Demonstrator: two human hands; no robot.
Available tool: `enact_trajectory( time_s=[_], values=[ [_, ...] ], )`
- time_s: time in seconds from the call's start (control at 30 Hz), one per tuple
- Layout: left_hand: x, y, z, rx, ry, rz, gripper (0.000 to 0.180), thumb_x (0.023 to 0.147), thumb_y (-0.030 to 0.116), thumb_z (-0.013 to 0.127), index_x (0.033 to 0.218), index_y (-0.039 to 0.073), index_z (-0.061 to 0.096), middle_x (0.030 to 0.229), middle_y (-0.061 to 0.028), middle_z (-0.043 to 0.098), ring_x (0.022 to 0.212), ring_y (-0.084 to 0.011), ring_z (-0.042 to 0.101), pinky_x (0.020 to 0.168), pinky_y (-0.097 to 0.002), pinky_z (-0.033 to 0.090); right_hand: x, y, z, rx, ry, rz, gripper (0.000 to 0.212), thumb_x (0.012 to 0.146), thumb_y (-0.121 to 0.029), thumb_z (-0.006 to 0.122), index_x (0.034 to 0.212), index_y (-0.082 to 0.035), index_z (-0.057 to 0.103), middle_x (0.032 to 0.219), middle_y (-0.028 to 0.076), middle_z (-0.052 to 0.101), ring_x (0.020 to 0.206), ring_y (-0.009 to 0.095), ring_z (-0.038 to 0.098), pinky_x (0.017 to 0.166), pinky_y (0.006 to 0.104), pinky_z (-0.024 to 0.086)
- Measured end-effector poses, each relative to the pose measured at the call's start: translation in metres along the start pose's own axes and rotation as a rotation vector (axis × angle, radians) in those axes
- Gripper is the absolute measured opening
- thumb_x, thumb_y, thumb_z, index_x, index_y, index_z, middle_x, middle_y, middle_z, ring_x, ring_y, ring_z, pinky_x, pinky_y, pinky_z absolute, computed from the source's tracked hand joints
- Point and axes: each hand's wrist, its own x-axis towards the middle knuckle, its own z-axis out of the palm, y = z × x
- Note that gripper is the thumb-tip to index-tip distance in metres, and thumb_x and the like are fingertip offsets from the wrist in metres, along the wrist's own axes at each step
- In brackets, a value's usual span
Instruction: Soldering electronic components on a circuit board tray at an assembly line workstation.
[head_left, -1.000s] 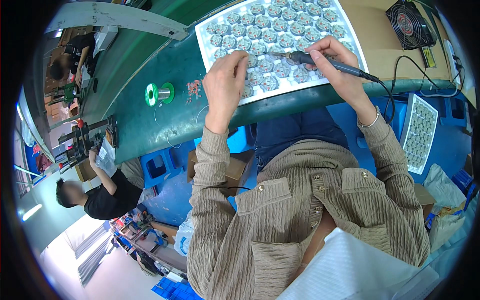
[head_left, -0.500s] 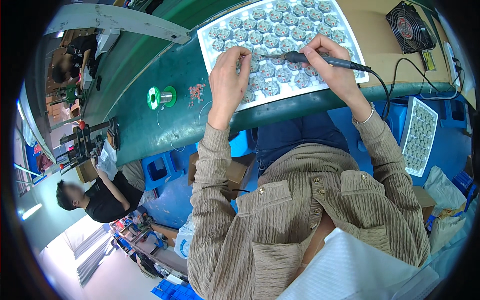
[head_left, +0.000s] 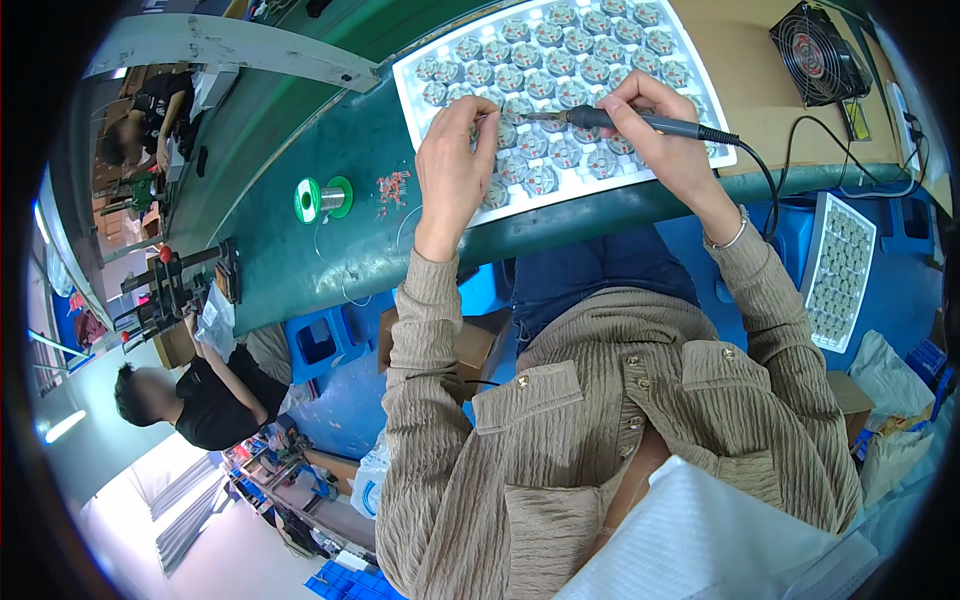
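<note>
My right hand (head_left: 660, 135) is closed around the dark handle of a soldering iron (head_left: 640, 122). The iron's metal tip points left, over a white tray (head_left: 560, 203) filled with rows of small round grey parts (head_left: 541, 180) bearing reddish spots. Close to that tip, my left hand (head_left: 456, 160) pinches thin solder wire between thumb and fingers; the pinched end is too small to see clearly. The wire appears to loop below the bench edge from a green-flanged solder spool (head_left: 325, 199). Beside my left hand lies a small pile of red components (head_left: 392, 190).
A black fan (head_left: 818, 55) stands at the back right on brown board (head_left: 730, 50), with cables around it. Another filled tray (head_left: 840, 270) sits lower right near blue stools. At the left, a co-worker (head_left: 220, 395) handles a clear bag by a bench press (head_left: 170, 285).
The iron and both my hands have shifted very slightly left over the tray, my grips unchanged. The tray looks nudged slightly too. At the left, the co-worker's body has moved a little.
</note>
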Motion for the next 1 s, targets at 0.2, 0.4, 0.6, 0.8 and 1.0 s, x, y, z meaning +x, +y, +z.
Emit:
enact_trajectory(
  time_s=[0.2, 0.4, 0.6, 0.8, 1.0],
  values=[
    [0.000, -0.002, 0.003, 0.022, 0.015, 0.046, 0.008, 0.092, 0.005, 0.069, 0.100, 0.007, 0.068, 0.090, -0.0036, 0.069, 0.079, -0.0207, 0.062, 0.071, -0.0334, 0.051, 0.001, 0.000, 0.000, 0.022, -0.007, 0.008, 0.009, 0.096, -0.011, 0.070, 0.093, -0.004, 0.069, 0.080, 0.004, 0.071, 0.075, 0.014, 0.073, 0.070, 0.0221, 0.051],
    [0.000, -0.001, 0.003, 0.037, 0.010, 0.072, 0.009, 0.092, 0.005, 0.069, 0.101, 0.007, 0.068, 0.088, -0.0029, 0.068, 0.077, -0.0210, 0.062, 0.069, -0.0337, 0.050, 0.001, 0.002, 0.000, 0.057, -0.012, 0.002, 0.010, 0.097, -0.012, 0.070, 0.092, -0.004, 0.069, 0.081, 0.004, 0.072, 0.076, 0.013, 0.073, 0.069, 0.0219, 0.051],
    [0.005, 0.000, -0.005, 0.029, -0.039, -0.037, 0.009, 0.093, 0.005, 0.069, 0.101, 0.008, 0.068, 0.086, -0.0034, 0.068, 0.074, -0.0214, 0.062, 0.067, -0.0342, 0.050, 0.002, 0.003, 0.002, 0.033, 0.031, -0.024, 0.011, 0.098, -0.014, 0.072, 0.094, -0.003, 0.070, 0.083, 0.004, 0.073, 0.077, 0.013, 0.072, 0.069, 0.0218, 0.051],
    [0.011, -0.008, 0.003, 0.035, 0.048, -0.009, 0.008, 0.093, 0.005, 0.069, 0.100, 0.008, 0.067, 0.086, -0.0043, 0.068, 0.075, -0.0212, 0.063, 0.067, -0.0346, 0.050, 0.004, 0.003, 0.005, -0.002, 0.038, -0.042, 0.012, 0.097, -0.014, 0.074, 0.097, -0.003, 0.072, 0.084, 0.004, 0.073, 0.078, 0.012, 0.072, 0.069, 0.0214, 0.051],
    [0.012, -0.015, 0.008, -0.019, 0.075, 0.044, 0.009, 0.094, 0.006, 0.068, 0.103, 0.005, 0.068, 0.090, -0.0048, 0.070, 0.072, -0.0181, 0.058, 0.067, -0.0307, 0.047, 0.004, 0.002, 0.005, -0.041, 0.026, -0.023, 0.011, 0.097, -0.013, 0.075, 0.097, -0.003, 0.072, 0.084, 0.004, 0.073, 0.077, 0.012, 0.071, 0.069, 0.0211, 0.051]
  ],
)
